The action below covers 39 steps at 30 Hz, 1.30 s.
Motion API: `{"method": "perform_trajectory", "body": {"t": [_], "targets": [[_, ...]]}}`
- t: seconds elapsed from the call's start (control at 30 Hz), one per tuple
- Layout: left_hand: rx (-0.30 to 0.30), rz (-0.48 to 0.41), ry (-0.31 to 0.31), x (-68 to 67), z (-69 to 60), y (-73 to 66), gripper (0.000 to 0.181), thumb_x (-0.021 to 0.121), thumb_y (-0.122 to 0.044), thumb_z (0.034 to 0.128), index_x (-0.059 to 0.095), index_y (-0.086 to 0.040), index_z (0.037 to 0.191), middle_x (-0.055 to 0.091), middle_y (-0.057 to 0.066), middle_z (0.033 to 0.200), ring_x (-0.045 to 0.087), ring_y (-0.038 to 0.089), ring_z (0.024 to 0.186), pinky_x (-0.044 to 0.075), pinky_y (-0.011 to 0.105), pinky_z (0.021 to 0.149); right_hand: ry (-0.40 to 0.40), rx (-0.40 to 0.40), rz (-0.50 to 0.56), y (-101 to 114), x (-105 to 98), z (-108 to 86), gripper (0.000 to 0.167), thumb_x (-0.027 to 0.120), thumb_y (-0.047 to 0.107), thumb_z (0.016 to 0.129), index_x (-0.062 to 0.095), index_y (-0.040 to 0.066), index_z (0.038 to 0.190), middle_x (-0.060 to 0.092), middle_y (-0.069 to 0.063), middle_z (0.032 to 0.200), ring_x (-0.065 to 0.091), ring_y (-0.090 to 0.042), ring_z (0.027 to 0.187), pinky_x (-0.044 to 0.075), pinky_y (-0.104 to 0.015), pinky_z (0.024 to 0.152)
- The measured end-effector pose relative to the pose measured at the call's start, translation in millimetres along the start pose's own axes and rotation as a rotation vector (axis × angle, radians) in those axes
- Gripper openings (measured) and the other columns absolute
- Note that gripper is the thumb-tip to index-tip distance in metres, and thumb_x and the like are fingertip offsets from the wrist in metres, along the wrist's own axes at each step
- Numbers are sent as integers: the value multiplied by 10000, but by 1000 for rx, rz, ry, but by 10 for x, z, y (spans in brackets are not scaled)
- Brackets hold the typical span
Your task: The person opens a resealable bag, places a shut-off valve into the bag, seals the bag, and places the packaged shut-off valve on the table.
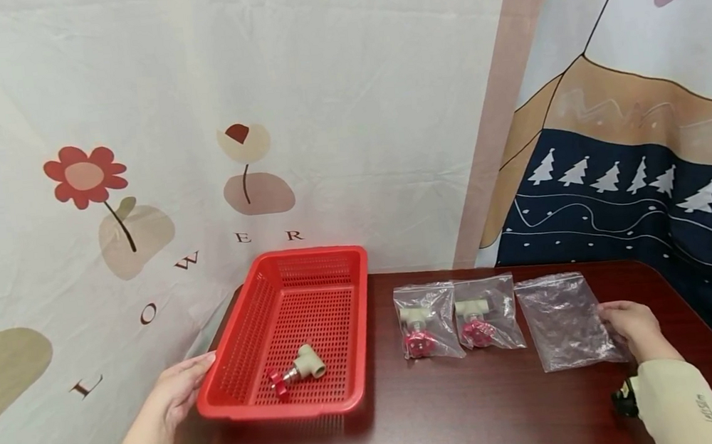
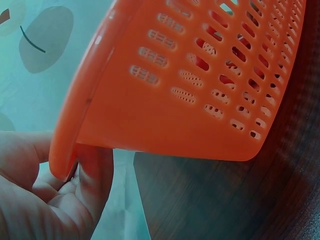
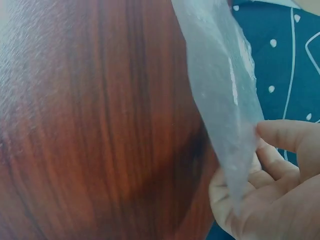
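Observation:
My left hand (image 1: 182, 390) grips the left rim of a red perforated basket (image 1: 362, 336); in the left wrist view the fingers (image 2: 95, 175) curl under the orange-looking rim (image 2: 75, 120). Inside the basket lies one beige pipe valve (image 1: 308, 362) with a red handle. At the right, my right hand (image 1: 635, 327) pinches the right edge of a clear plastic bag (image 1: 565, 320) with no valve in it. The right wrist view has the bag (image 3: 220, 85) hanging between thumb and fingers of that hand (image 3: 280, 185).
Two zip bags, each holding a beige valve with a red handle, lie side by side between basket and right-hand bag: the left one (image 1: 418, 334) and the right one (image 1: 484, 324). The brown table (image 1: 452, 420) meets a printed curtain (image 1: 383, 105) behind.

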<state>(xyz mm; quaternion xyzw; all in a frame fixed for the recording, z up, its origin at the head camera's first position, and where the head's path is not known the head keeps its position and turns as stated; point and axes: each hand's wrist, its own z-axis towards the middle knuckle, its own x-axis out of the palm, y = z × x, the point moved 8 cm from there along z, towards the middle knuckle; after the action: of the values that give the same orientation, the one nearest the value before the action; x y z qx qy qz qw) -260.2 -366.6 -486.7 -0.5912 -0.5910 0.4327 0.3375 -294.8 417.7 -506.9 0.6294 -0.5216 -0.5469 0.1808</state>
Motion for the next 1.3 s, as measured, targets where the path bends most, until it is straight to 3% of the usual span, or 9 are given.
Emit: {"method": "perform_trajectory", "body": {"t": [0.17,0.33,0.57,0.7,0.8,0.9,1.03,1.2,1.3], "targets": [[-3,-13,-1,9,4,-1,720,604,-283,925,258,83,1439,684,-71,962,673,54,840,560,304,797,-139,-93,-153,249,-50,-108,417,465,246,961,526,-68,1230,562,-292,1122,540,-284,873,439,-292,615],[9,-11,-11,6,1,-12,713,601,-269,928,256,99,1431,683,-85,936,665,30,821,562,286,785,-248,-297,-260,629,-23,-292,307,470,182,955,594,-36,1132,630,-290,1081,589,-327,847,436,-275,577],[8,88,-79,17,-40,-90,681,585,-295,933,298,67,1434,685,34,1027,658,40,808,566,322,781,-355,-526,-272,1100,-14,-651,247,491,223,966,631,46,1066,676,-212,980,535,-74,637,448,-199,507],[40,230,-206,28,-105,-254,603,555,-296,945,365,19,1422,572,216,1254,603,65,869,548,248,737,-388,-631,-264,1322,8,-843,200,539,225,960,645,72,1031,682,-172,893,500,-11,607,438,-145,511],[92,309,-278,127,-188,-455,563,531,-298,951,387,-38,1430,455,221,1400,555,38,911,488,171,710,-384,-742,-260,1476,73,-975,127,582,170,939,657,86,999,689,-147,874,489,26,623,429,-88,543],[211,329,-277,336,-294,-725,537,537,-278,957,399,-61,1429,447,195,1421,524,-105,909,452,95,733,-318,-870,-248,1615,206,-1089,75,617,101,911,667,104,967,698,-113,868,492,34,620,428,-78,556],[442,345,-185,797,-449,-1068,457,553,-200,960,463,-37,1377,520,205,1342,496,-185,932,414,41,801,-133,-972,-215,1724,437,-1203,102,634,67,893,666,137,961,698,-55,866,535,-19,637,467,-146,558],[623,405,14,1486,-594,-1205,397,593,-206,938,544,-74,1310,615,129,1232,593,68,1055,464,157,877,85,-991,-170,1793,700,-1306,128,639,87,892,665,156,997,680,-1,905,571,-55,739,521,-206,617],[646,433,140,1905,-659,-1184,378,616,-230,923,572,-129,1285,629,65,1222,617,180,1054,490,234,894,181,-982,-153,1808,836,-1330,124,634,98,898,668,169,994,666,19,925,567,-66,775,534,-231,641]]}}
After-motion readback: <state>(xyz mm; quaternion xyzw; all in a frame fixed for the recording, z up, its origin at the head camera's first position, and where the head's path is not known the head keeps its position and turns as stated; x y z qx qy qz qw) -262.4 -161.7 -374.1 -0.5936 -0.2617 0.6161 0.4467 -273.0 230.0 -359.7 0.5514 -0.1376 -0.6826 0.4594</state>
